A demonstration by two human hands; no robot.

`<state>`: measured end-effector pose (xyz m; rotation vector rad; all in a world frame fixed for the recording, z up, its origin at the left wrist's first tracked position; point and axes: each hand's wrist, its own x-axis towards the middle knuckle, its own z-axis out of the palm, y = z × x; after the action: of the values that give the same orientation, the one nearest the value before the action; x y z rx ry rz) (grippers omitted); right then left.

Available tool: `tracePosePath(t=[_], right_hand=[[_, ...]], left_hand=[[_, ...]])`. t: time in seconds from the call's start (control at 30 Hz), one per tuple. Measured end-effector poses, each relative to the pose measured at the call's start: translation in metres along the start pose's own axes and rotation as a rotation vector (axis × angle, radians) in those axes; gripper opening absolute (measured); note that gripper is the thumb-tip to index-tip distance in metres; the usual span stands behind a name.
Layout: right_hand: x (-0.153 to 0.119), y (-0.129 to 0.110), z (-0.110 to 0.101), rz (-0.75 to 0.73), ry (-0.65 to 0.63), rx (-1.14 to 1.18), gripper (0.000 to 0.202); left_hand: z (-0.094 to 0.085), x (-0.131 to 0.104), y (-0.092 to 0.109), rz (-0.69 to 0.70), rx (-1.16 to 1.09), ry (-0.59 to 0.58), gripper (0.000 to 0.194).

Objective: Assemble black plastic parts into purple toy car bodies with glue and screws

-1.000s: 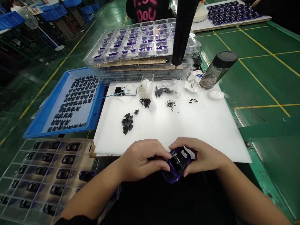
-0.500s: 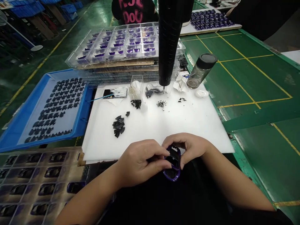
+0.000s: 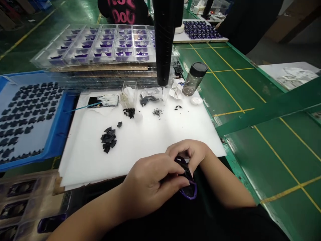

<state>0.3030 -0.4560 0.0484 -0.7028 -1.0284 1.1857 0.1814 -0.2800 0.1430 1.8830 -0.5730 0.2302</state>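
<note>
Near the front edge of the white work board (image 3: 150,140), both hands grip one purple-and-black plastic shell (image 3: 188,191). My left hand (image 3: 155,177) pinches its side between thumb and fingertips. Curled around the far end and right side is my right hand (image 3: 189,152). Fingers cover much of the shell, so its full shape is hidden. A black screwdriver (image 3: 164,43) hangs upright over the board, its thin bit above a scatter of tiny black screws (image 3: 157,113). To the left lies a small heap of black plastic pieces (image 3: 108,139).
A blue tray (image 3: 54,134) with rows of black parts stands left. Stacked clear compartment trays (image 3: 82,60) hold purple parts behind the board. A dark-lidded jar (image 3: 195,78) stands at the back right. A green beam (image 3: 271,103) crosses the right side. People sit at the back.
The view has turned rightward, so the board and trays appear farther left. Both hands keep hold of the shell, which has tilted and shows less of its dark inside.
</note>
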Motion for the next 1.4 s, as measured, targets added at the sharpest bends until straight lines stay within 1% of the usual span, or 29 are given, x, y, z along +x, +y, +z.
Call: tracePosePath(t=[0.17, 0.37, 0.43, 0.57, 0.73, 0.97, 1.1, 1.27, 1.4], right_hand=[[-0.003, 0.002, -0.006, -0.097, -0.065, 0.001, 0.07], [-0.007, 0.014, -0.018, -0.229, -0.184, 0.001, 0.075], [-0.008, 0.017, -0.022, -0.241, -0.223, 0.002, 0.076], [-0.009, 0.017, -0.026, -0.25, -0.245, 0.002, 0.081], [-0.012, 0.013, -0.024, -0.271, -0.225, 0.018, 0.08], [-0.01, 0.015, -0.027, -0.319, -0.249, 0.024, 0.083], [-0.009, 0.02, -0.031, -0.312, -0.241, 0.042, 0.08], [-0.014, 0.026, -0.032, -0.3, -0.168, 0.08, 0.078], [-0.017, 0.023, -0.029, -0.291, -0.081, 0.1, 0.075]], left_hand=[[0.008, 0.006, 0.007, 0.053, -0.02, -0.01, 0.009], [0.017, 0.009, 0.012, 0.078, -0.038, -0.07, 0.014], [0.021, 0.009, 0.014, 0.095, -0.057, -0.078, 0.017], [0.029, 0.008, 0.016, 0.117, -0.062, -0.1, 0.026], [0.034, 0.009, 0.018, 0.128, -0.035, -0.135, 0.027], [0.037, 0.012, 0.02, 0.15, 0.009, -0.135, 0.029], [0.039, 0.014, 0.023, 0.158, 0.019, -0.128, 0.029], [0.039, 0.02, 0.026, 0.182, 0.017, -0.101, 0.034], [0.037, 0.023, 0.025, 0.192, 0.082, -0.096, 0.036]])
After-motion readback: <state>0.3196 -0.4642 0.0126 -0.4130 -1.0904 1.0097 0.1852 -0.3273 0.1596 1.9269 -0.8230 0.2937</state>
